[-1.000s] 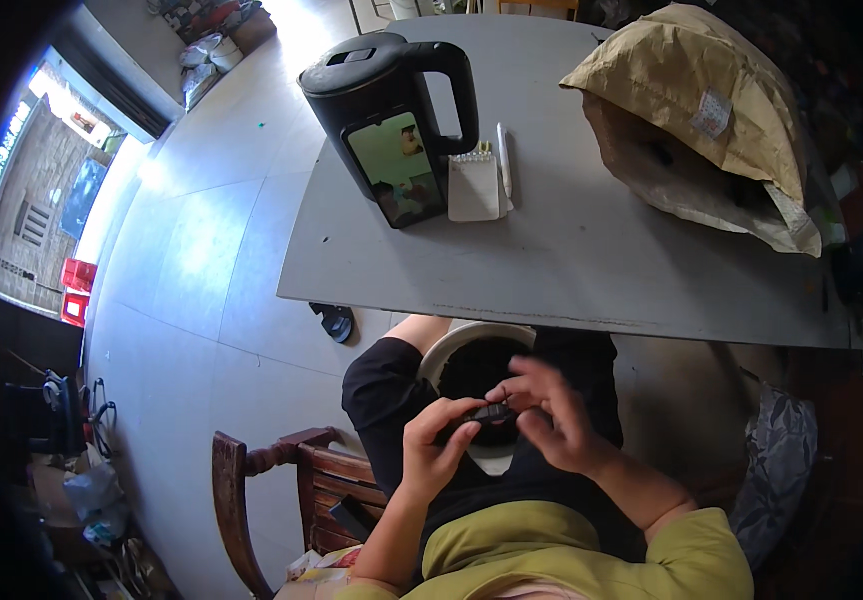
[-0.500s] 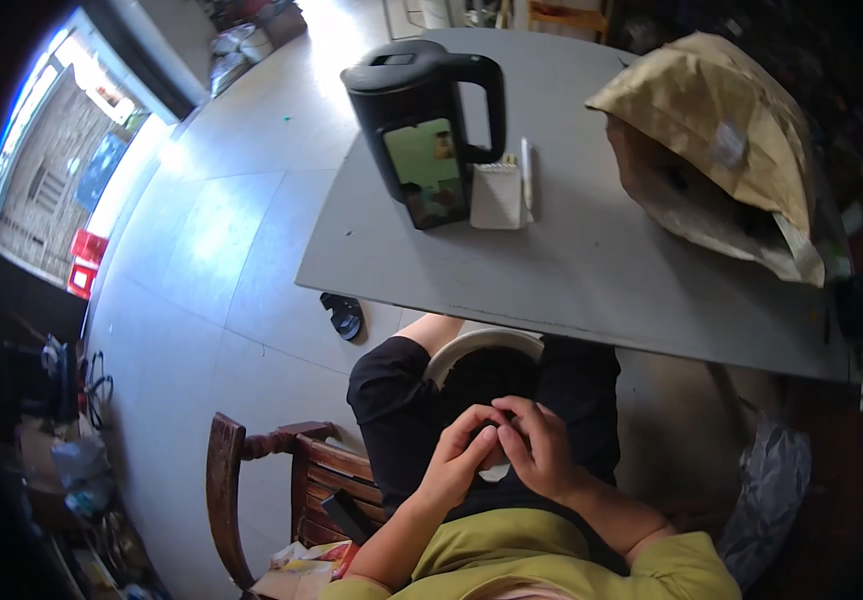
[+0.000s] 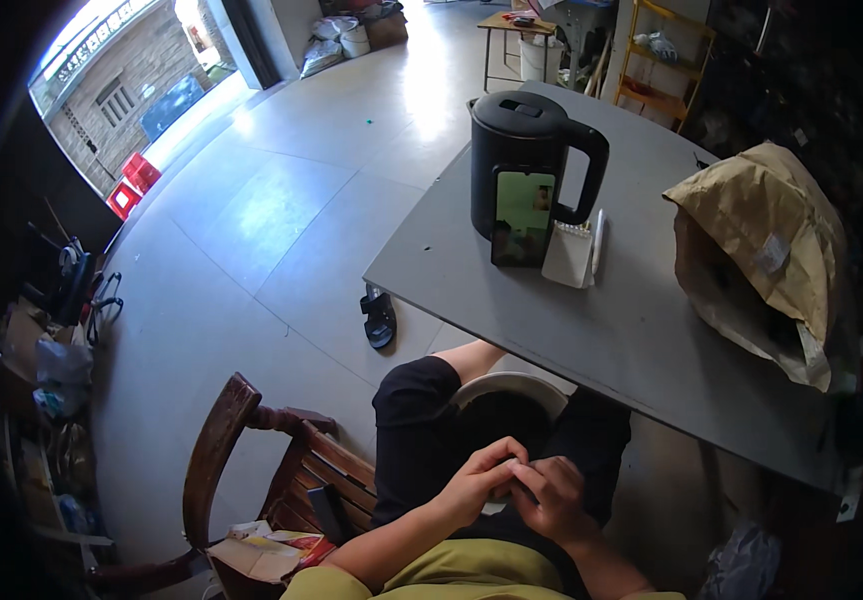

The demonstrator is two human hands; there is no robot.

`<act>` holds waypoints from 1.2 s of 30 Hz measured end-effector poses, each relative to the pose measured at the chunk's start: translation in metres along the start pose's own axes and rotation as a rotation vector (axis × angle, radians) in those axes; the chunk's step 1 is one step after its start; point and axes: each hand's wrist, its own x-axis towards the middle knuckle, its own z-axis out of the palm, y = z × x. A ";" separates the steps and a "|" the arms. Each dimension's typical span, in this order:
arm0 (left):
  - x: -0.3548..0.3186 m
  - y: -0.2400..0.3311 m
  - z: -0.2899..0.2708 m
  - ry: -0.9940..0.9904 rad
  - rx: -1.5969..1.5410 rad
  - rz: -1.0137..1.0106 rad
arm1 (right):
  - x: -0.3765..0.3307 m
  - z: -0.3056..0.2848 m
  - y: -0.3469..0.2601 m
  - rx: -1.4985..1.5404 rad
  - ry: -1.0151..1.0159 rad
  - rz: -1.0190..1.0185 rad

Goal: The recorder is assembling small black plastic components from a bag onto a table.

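Over my lap, my left hand (image 3: 483, 477) and my right hand (image 3: 554, 499) meet, fingertips bent and pressed together in a pinch. Whatever sits between the fingertips is too small and covered to make out. A bit of something pale (image 3: 494, 507) shows below the fingers. Between my knees, just beyond the hands, stands a round pale tub (image 3: 541, 383); its inside looks dark, and I cannot tell its contents.
A grey table (image 3: 641, 330) holds a black kettle (image 3: 517, 118), a phone (image 3: 521, 222) leaning on it, a small notepad (image 3: 568, 255), a white pen (image 3: 599, 235) and an open brown paper bag (image 3: 766, 225). A wooden chair (image 3: 296, 470) stands at left; a black sandal (image 3: 379, 318) lies on the floor.
The whole view has swung, so the table and kettle sit lower and further right. My hands stay together over my lap, with the fingers shifted against each other.
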 end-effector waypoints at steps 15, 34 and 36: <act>-0.007 0.006 0.009 -0.052 0.985 0.667 | -0.012 -0.015 -0.001 1.670 -0.051 0.890; -0.035 0.038 0.002 -0.454 1.005 0.163 | -0.033 -0.016 -0.001 1.376 -1.065 0.715; -0.042 0.037 0.000 -0.477 1.025 0.145 | -0.034 -0.013 -0.005 1.352 -1.111 0.721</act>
